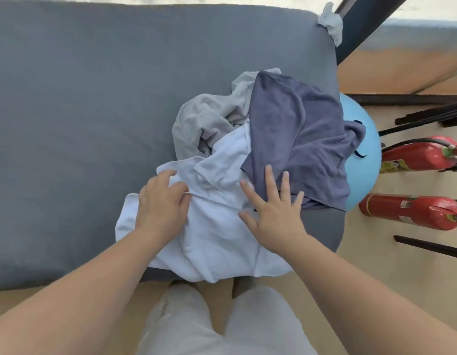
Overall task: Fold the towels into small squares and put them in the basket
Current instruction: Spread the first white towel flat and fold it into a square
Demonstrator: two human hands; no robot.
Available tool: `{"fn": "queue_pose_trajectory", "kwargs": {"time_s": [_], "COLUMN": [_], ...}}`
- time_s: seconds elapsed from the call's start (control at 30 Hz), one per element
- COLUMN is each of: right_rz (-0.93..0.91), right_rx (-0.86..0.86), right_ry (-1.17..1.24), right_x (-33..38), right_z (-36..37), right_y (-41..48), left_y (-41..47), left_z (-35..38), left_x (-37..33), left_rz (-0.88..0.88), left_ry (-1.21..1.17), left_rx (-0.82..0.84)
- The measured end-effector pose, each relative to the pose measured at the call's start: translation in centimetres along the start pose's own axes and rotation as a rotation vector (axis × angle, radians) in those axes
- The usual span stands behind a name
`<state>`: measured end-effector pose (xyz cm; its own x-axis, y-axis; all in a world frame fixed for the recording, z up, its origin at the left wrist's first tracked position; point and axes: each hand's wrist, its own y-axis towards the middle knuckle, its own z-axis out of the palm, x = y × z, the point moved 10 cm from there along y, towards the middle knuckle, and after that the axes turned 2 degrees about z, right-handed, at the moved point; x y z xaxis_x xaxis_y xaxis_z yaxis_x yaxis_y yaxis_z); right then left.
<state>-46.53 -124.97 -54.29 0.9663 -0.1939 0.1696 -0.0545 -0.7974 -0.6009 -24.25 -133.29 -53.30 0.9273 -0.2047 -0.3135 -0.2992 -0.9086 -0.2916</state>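
A heap of towels lies on the right part of a grey mattress (81, 111). A white towel (217, 242) is nearest me and hangs over the front edge. A dark blue towel (299, 139) lies on the right, a light grey towel (204, 119) behind. My left hand (160, 201) rests on the white towel with its fingers bent into a fold of it. My right hand (273, 208) lies flat with fingers spread, across the white towel and the edge of the dark blue one. A light blue basket (363, 170) shows beside the mattress, partly under the dark blue towel.
Two red fire extinguishers (414, 211) lie on the floor at the right, among black metal bars (427, 119). A crumpled pale cloth (331, 21) hangs at the mattress's far right corner. The left of the mattress is bare fabric.
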Motion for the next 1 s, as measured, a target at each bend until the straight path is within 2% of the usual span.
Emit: {"fn": "queue_pose_trajectory", "kwargs": {"time_s": [0.13, 0.2, 0.37, 0.63, 0.83, 1.0], "right_rz": [0.041, 0.044, 0.012, 0.021, 0.118, 0.086], "right_rx": [0.067, 0.049, -0.082, -0.262, -0.274, -0.365], "right_ry": [-0.013, -0.056, -0.118, -0.064, -0.043, 0.041], "right_x": [0.4, 0.5, 1.2, 2.9, 3.4, 4.0], "right_z": [2.4, 2.1, -0.2, -7.5, -13.1, -13.1], "right_y": [4.9, 7.2, 11.2, 20.0, 27.0, 24.9], "left_y": [1.3, 1.9, 3.2, 5.3, 5.5, 5.3], "left_z": [0.9, 1.4, 0.8, -1.6, -1.9, -0.9], "left_x": [0.9, 1.6, 3.1, 2.2, 2.2, 3.5], "left_rz": [0.088, 0.082, 0.021, 0.100, 0.069, 0.020], "left_ry": [-0.010, -0.013, -0.081, -0.135, -0.124, -0.101], "left_rx": [-0.105, -0.140, -0.268, -0.405, -0.418, -0.423]}}
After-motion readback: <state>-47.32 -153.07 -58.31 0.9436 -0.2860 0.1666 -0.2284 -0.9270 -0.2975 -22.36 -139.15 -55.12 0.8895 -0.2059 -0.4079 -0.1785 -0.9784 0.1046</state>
